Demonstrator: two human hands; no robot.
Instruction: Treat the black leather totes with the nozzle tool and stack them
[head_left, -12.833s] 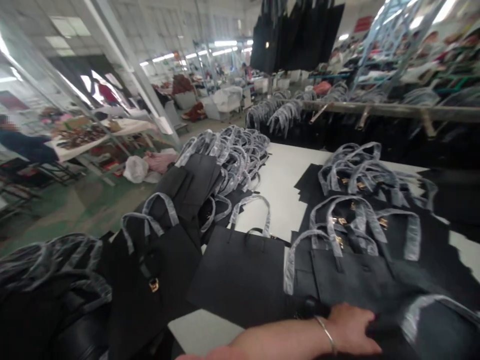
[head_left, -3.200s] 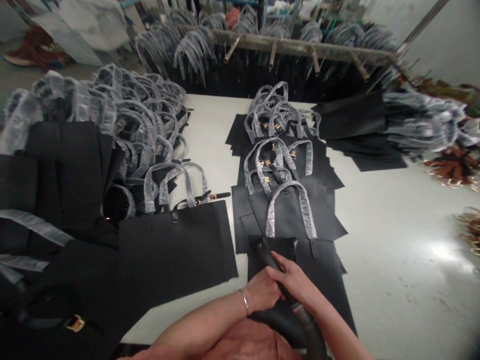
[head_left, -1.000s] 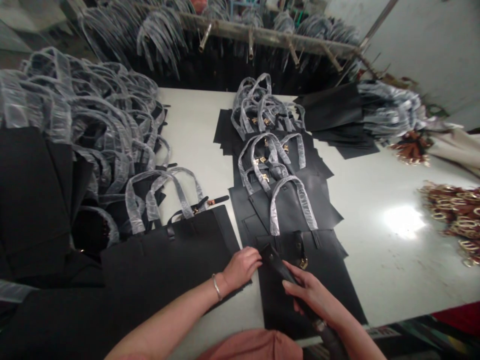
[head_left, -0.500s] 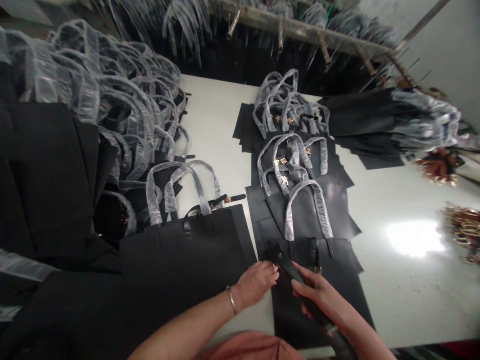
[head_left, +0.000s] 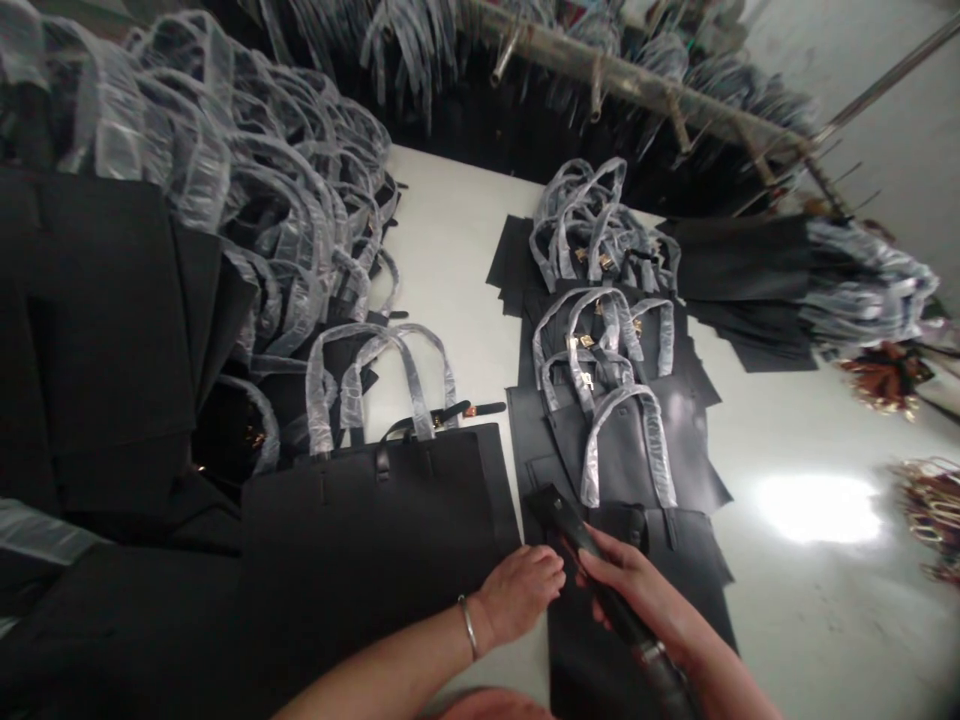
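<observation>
My right hand [head_left: 626, 580] is wrapped round a long black handheld tool [head_left: 619, 612], its wide head over the black bag panels on the right. Close to the tool's head is my left hand [head_left: 521, 592], fingers curled together at the edge of a panel; what they hold, if anything, is hidden. A silver bangle [head_left: 468, 626] circles the left wrist. Left of that hand lies a flat black bag [head_left: 375, 530] with plastic-wrapped handles. Under the tool, a black bag [head_left: 697, 560] with wrapped handles [head_left: 656, 440] overlaps others.
A big heap of black bags with wrapped handles [head_left: 292, 190] fills the left side. More bags [head_left: 739, 260] lie at the back right of the white table [head_left: 465, 260]. Gold-coloured hardware [head_left: 934, 510] sits at the right edge. Behind runs a metal rack [head_left: 637, 72].
The camera view has shifted and tilted slightly. Both hands stay near each other, the right one still round the tool, whose head has moved slightly towards the left.
</observation>
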